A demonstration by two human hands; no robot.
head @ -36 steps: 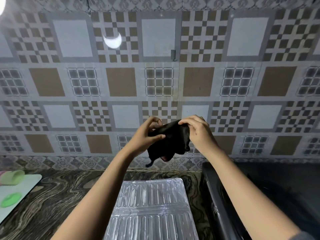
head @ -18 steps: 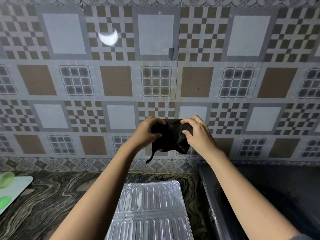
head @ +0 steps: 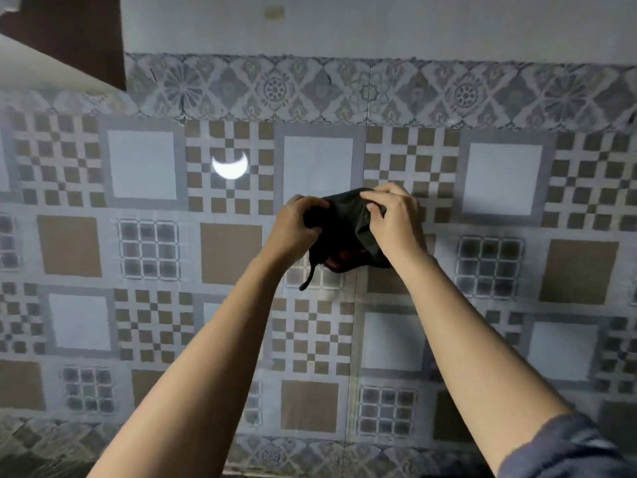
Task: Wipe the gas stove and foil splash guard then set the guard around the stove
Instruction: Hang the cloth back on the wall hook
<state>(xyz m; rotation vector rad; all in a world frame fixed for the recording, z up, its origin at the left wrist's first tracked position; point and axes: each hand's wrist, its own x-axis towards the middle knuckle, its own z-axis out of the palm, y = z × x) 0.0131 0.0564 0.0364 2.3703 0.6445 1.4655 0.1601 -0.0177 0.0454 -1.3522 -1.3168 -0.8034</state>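
Note:
A dark, crumpled cloth hangs in the air in front of the tiled wall, held from both sides. My left hand grips its left edge and my right hand pinches its top right edge. A thin string of the cloth dangles below it. Some reddish fabric shows at the cloth's underside. The foil splash guard and the gas stove are out of the picture.
The patterned tiled wall fills the view, with a bright crescent reflection on it at upper left. A dark cabinet corner sits at top left. A strip of the marbled counter shows at bottom left.
The view has tilted upward, so the foil guard, stove and counter have dropped out of sight. Both hands still hold the cloth, bunching it a little tighter.

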